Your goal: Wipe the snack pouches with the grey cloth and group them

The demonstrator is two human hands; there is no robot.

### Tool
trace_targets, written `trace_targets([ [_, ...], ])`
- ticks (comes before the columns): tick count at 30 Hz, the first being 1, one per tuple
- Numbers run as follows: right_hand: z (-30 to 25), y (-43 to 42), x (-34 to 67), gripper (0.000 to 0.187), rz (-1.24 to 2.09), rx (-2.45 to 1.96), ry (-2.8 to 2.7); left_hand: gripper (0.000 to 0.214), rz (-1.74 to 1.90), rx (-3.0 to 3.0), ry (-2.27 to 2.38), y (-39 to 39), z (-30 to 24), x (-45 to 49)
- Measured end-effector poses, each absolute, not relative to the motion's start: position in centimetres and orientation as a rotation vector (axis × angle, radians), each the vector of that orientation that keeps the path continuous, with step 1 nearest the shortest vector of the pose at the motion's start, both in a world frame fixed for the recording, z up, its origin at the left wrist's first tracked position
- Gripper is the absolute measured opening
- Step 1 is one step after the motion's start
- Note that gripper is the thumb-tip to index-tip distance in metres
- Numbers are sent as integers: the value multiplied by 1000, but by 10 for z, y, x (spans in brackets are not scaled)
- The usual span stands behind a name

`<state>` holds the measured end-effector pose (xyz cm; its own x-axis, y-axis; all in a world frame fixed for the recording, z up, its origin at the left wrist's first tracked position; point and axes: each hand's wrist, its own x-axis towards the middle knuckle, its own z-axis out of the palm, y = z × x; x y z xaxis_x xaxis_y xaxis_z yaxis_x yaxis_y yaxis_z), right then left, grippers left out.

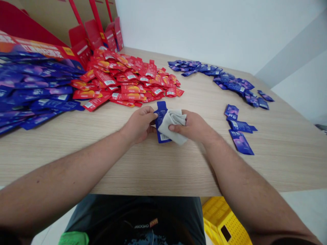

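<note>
My left hand (140,124) pinches the left edge of a blue pouch (160,117) held just above the wooden table (153,166). My right hand (194,127) grips a folded white cloth (172,126) and presses it against the face of that same pouch. Both hands meet near the middle of the table, close to its front edge. The cloth hides most of the pouch's right side.
A heap of red pouches (127,81) lies behind the hands, and a stack of blue pouches (33,92) fills the left. More blue pouches (230,81) trail along the far right, with three (238,131) beside my right wrist. Red cartons (97,30) stand at the back. A yellow crate (224,224) sits below.
</note>
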<state>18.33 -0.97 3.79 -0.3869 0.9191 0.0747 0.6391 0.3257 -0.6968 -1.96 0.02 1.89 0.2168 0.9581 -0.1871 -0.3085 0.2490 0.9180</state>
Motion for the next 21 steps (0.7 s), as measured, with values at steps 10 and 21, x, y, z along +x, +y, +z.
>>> trace_targets([
  [10, 37, 3, 197, 46, 309, -1738, -1584, 16, 984, 976, 960, -1, 24, -23],
  [21, 37, 2, 190, 41, 402, -1878, -1763, 18, 1288, 1564, 1261, 14, 80, -125],
])
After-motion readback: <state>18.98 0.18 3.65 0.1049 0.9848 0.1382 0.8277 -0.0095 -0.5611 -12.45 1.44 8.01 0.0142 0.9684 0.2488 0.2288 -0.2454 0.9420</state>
